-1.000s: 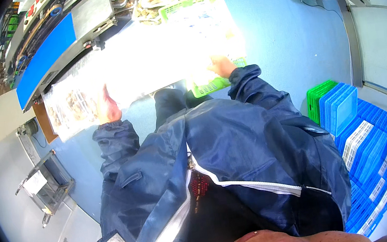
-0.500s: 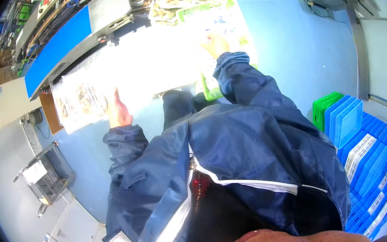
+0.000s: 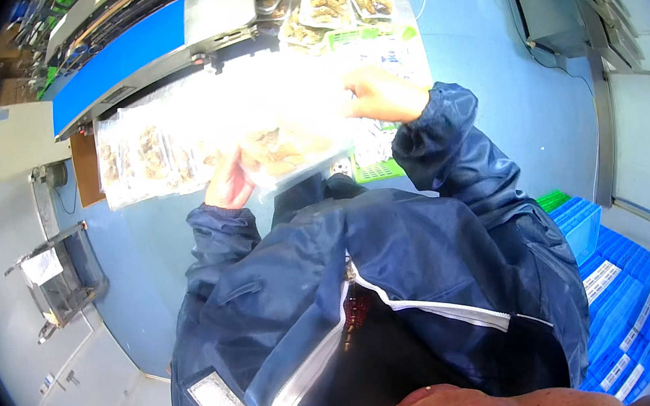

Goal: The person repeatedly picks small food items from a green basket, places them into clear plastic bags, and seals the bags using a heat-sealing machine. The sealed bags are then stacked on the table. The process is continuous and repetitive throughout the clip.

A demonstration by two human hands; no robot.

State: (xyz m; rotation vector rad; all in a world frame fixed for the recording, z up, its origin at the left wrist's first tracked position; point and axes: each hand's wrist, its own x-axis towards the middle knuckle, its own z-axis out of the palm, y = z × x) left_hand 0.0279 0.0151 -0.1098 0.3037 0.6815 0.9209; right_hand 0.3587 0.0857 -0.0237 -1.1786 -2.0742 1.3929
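My left hand point(image 3: 229, 184) grips the left side of a clear plastic pack of brown food pieces point(image 3: 278, 148), tilted at the near edge of the bright worktable. To its right, my right hand point(image 3: 389, 96) reaches in with fingers drawn together near the pack's far right corner. Glare washes out the fingertips, so what they hold cannot be made out. Below that hand is a green basket point(image 3: 378, 170) with small white and blue sachets point(image 3: 371, 148). Several clear packs of brown food point(image 3: 149, 156) lie in a row left of my left hand.
Open trays of brown food point(image 3: 326, 4) are stacked at the far side. A machine with a blue belt point(image 3: 121, 66) runs along the far left, beside a cardboard box point(image 3: 88, 169). Blue crates point(image 3: 627, 287) are stacked at the right, and a metal stand point(image 3: 66, 275) is at the left.
A pack of food is now in my left hand, which has moved slightly right. My right hand has come away from the basket's far part, turning leftward toward the pack.
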